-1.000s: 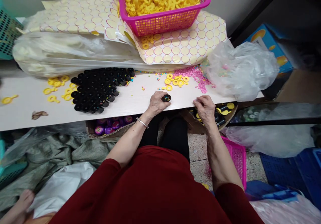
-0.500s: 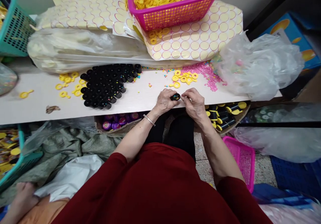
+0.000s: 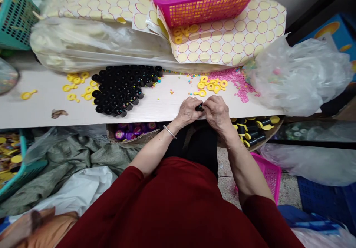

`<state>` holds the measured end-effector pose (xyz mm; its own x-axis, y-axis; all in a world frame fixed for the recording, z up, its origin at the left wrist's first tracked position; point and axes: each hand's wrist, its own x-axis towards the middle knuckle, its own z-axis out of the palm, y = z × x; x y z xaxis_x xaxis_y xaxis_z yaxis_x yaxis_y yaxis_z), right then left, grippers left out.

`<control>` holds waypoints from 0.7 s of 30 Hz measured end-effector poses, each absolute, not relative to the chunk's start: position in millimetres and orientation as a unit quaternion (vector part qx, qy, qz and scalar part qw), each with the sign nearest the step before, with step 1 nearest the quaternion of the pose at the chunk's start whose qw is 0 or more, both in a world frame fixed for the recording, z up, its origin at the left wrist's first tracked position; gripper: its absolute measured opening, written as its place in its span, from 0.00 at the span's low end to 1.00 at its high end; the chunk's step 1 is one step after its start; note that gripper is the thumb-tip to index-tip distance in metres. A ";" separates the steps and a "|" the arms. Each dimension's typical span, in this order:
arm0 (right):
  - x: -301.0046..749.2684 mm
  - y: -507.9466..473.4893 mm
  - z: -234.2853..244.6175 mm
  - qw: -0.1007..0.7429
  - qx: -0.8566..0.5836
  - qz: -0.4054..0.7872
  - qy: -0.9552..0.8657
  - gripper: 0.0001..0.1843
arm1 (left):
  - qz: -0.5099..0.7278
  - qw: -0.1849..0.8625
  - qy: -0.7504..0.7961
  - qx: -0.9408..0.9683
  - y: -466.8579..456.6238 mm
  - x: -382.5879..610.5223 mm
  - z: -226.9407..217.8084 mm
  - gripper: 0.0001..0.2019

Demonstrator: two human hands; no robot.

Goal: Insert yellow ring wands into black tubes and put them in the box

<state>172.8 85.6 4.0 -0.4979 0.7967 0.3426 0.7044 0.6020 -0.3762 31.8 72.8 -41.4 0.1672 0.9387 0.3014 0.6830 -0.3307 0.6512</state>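
My left hand [image 3: 189, 111] is closed around a small black plastic tube [image 3: 199, 108] at the table's front edge. Bits of colour show at the tube's open end. The fingers of my right hand [image 3: 217, 111] are pinched together right at that end; whatever they hold is hidden. Just behind my hands lies a small heap of yellow ring-shaped pieces with tabs [image 3: 211, 85]. Beside it spread tiny pink beads [image 3: 241, 85]. Left of my hands, many matching black tubes [image 3: 122, 88] stand packed together upright, some with coloured beads inside.
A pink basket [image 3: 211, 12] of yellow rings sits at the back on printed sheets. Clear plastic bags [image 3: 303, 73] lie at the right. Below the table edge are boxes with purple items [image 3: 136, 130] and yellow-capped black tubes [image 3: 254, 131]. Another person's limb [image 3: 19, 227] shows at lower left.
My right fingers have moved left onto the tube's open end, covering part of it. The whole view has shifted slightly. The other person's limb at lower left has moved and is blurred.
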 end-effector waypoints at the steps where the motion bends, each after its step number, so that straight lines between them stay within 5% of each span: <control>1: 172.0 85.6 5.1 0.236 -0.432 0.083 -0.866 0.10 | 0.343 0.189 0.547 0.739 72.6 31.7 -41.1 0.06; 8: 171.3 87.7 10.4 0.232 -0.416 0.121 -0.871 0.11 | 0.348 0.193 0.548 0.735 71.9 31.0 -38.8 0.06; 16: 183.4 117.3 -5.9 0.372 -0.463 0.269 -0.758 0.05 | 0.359 0.205 0.558 0.720 73.0 30.0 -39.3 0.08; 21: 176.1 143.6 -20.6 0.280 -0.468 0.210 -0.811 0.10 | 0.369 0.199 0.563 0.712 72.8 28.8 -36.9 0.08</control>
<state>176.1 143.6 -20.6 -0.4046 0.8775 0.2575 0.6415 0.4730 -0.6039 28.8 72.8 -36.9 0.0926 0.9489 0.3017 0.6552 -0.2862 0.6992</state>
